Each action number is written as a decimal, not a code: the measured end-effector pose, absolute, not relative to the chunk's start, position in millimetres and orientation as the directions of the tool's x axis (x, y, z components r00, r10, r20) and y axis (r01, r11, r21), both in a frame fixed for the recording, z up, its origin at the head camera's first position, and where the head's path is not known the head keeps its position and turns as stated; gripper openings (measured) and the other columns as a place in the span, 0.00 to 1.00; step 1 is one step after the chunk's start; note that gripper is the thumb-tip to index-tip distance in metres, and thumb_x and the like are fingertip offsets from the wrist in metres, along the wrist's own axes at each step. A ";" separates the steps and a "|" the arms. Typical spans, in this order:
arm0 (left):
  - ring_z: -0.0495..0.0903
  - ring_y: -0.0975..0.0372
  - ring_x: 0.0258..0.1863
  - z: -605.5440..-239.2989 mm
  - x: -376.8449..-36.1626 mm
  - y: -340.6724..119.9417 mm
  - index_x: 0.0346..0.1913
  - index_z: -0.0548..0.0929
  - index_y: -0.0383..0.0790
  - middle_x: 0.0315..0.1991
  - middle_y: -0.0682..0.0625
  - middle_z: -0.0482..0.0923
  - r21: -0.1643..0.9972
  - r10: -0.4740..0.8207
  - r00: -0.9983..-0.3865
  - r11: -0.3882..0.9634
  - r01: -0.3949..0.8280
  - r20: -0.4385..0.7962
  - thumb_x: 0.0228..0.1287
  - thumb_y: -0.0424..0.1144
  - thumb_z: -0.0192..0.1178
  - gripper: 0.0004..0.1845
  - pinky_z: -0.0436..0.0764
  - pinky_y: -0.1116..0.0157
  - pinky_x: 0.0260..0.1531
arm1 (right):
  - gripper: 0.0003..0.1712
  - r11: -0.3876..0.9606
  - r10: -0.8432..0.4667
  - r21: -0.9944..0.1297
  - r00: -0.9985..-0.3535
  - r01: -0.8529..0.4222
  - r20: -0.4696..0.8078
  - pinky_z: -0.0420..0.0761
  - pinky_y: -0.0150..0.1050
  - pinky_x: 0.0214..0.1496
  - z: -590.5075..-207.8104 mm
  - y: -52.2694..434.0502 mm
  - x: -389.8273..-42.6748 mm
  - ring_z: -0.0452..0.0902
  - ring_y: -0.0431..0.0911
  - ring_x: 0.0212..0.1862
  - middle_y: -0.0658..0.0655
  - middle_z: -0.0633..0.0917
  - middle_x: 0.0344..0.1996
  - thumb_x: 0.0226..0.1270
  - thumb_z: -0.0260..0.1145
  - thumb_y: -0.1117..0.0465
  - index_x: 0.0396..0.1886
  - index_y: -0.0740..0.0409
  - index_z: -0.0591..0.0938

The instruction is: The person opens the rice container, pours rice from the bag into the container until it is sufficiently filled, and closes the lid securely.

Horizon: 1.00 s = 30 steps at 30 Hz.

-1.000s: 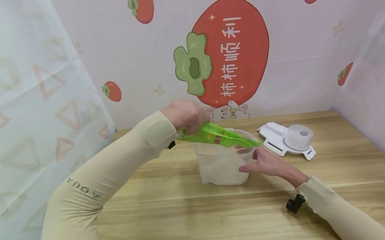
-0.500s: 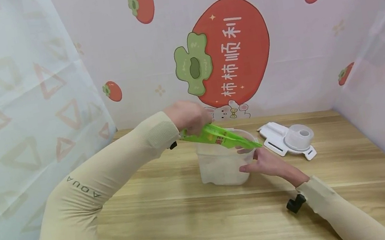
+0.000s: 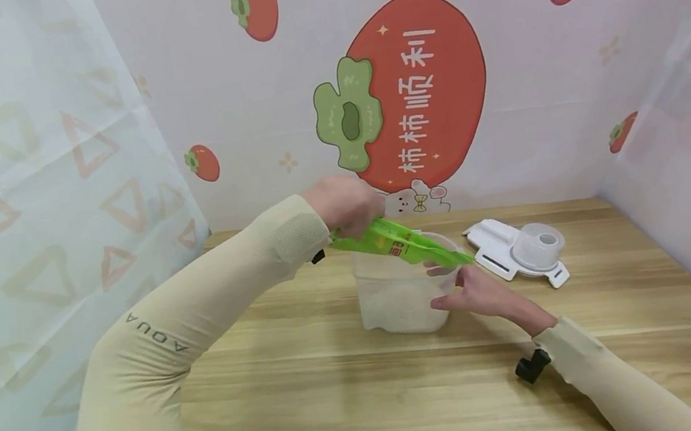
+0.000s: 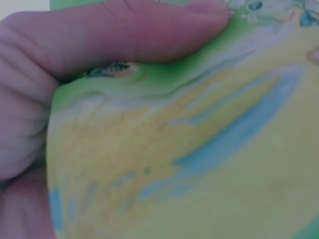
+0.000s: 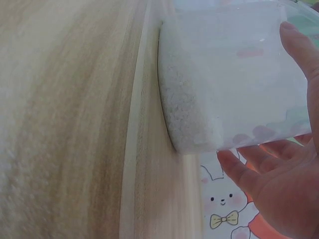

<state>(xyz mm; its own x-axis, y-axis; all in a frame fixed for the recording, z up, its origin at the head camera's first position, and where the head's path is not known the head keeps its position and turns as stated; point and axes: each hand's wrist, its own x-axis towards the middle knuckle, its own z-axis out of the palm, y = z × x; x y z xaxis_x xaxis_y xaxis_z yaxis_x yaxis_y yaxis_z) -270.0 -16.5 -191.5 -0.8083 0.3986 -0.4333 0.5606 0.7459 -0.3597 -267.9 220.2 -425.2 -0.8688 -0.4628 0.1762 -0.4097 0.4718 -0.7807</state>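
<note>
Two things are held: left fingers (image 3: 355,221) clamp a green bag (image 3: 399,243), right fingers (image 5: 243,170) clasp a translucent container (image 3: 397,303)

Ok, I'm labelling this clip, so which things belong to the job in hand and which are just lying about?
In the job:
green bag, gripped by the left hand
clear container, held by the right hand
white grains inside it

Lying about:
white lid-like piece, possibly the container's
translucent cup-like piece on it
</note>
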 end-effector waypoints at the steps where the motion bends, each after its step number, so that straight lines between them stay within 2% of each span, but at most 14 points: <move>1: 0.72 0.59 0.39 -191.7 -269.9 -16.2 0.45 0.81 0.49 0.40 0.52 0.76 -0.362 0.396 -0.809 0.746 0.559 -0.433 0.62 0.32 0.62 0.11 0.76 0.69 0.31 | 0.45 0.471 -0.463 -0.782 -0.869 -0.409 0.175 0.76 0.61 0.61 -425.7 220.5 -268.4 0.75 0.58 0.62 0.62 0.77 0.63 0.54 0.77 0.53 0.70 0.46 0.64; 7: 0.72 0.59 0.38 -193.8 -268.6 -16.4 0.43 0.81 0.49 0.39 0.53 0.75 -0.359 0.395 -0.815 0.753 0.551 -0.423 0.62 0.33 0.63 0.09 0.75 0.68 0.30 | 0.45 0.477 -0.457 -0.782 -0.874 -0.400 0.168 0.76 0.61 0.61 -428.4 221.0 -268.6 0.75 0.58 0.62 0.62 0.77 0.62 0.54 0.77 0.52 0.69 0.45 0.64; 14: 0.70 0.60 0.33 -194.5 -264.5 -24.0 0.40 0.83 0.48 0.32 0.54 0.75 -0.370 0.500 -0.797 0.708 0.601 -0.338 0.64 0.34 0.60 0.05 0.72 0.68 0.31 | 0.45 0.496 -0.449 -0.763 -0.874 -0.415 0.183 0.79 0.56 0.58 -428.8 219.2 -267.7 0.77 0.56 0.58 0.62 0.80 0.59 0.54 0.77 0.53 0.69 0.47 0.64; 23: 0.70 0.60 0.35 -190.9 -260.2 -26.6 0.44 0.82 0.48 0.34 0.54 0.76 -0.390 0.532 -0.796 0.693 0.606 -0.289 0.66 0.37 0.60 0.06 0.73 0.67 0.36 | 0.47 0.482 -0.451 -0.773 -0.873 -0.413 0.186 0.79 0.56 0.58 -426.9 219.5 -267.8 0.77 0.56 0.59 0.61 0.80 0.58 0.54 0.77 0.54 0.71 0.47 0.62; 30: 0.71 0.60 0.35 -187.9 -258.0 -21.9 0.43 0.83 0.48 0.34 0.54 0.76 -0.413 0.515 -0.804 0.690 0.595 -0.298 0.65 0.36 0.61 0.06 0.73 0.68 0.35 | 0.45 0.507 -0.440 -0.753 -0.877 -0.419 0.192 0.78 0.56 0.58 -428.6 219.4 -267.6 0.77 0.54 0.58 0.59 0.81 0.58 0.54 0.77 0.52 0.69 0.48 0.65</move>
<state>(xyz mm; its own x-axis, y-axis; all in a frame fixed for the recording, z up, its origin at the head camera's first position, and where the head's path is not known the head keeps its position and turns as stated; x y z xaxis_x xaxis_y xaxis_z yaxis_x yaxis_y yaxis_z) -258.0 -21.9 -187.9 -0.8039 0.5147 -0.2981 0.5947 0.6898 -0.4129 -267.6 219.4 -428.6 -0.8773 -0.4396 0.1924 -0.4191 0.5066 -0.7535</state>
